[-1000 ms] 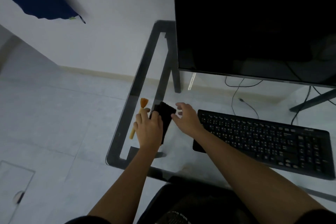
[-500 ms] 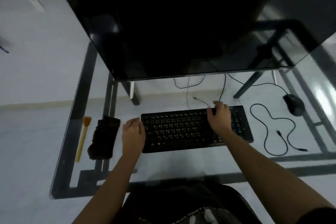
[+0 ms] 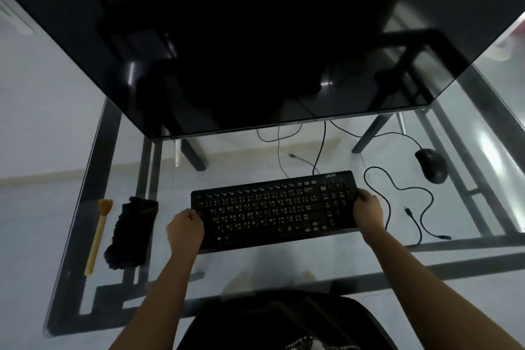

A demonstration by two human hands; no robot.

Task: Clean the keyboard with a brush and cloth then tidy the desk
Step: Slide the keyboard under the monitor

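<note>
Both hands moved off the cloth: my left hand [image 3: 185, 229] fingers grip the keyboard [image 3: 274, 209] at its 9 o'clock end, right hand [image 3: 368, 211] fingers at 3. Keyboard sits mid-table [image 3: 284, 261]. Cloth [image 3: 132, 233] and brush [image 3: 99, 233] parked at 9 o'clock. Tidying looks underway.

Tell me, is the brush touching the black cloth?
Apart. The head view shows bare glass between the brush and the cloth along their length.

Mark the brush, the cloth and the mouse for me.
brush [image 3: 98, 233], head view, middle of the handle
cloth [image 3: 131, 233], head view, centre of the fabric
mouse [image 3: 431, 165], head view, top of the body
</note>
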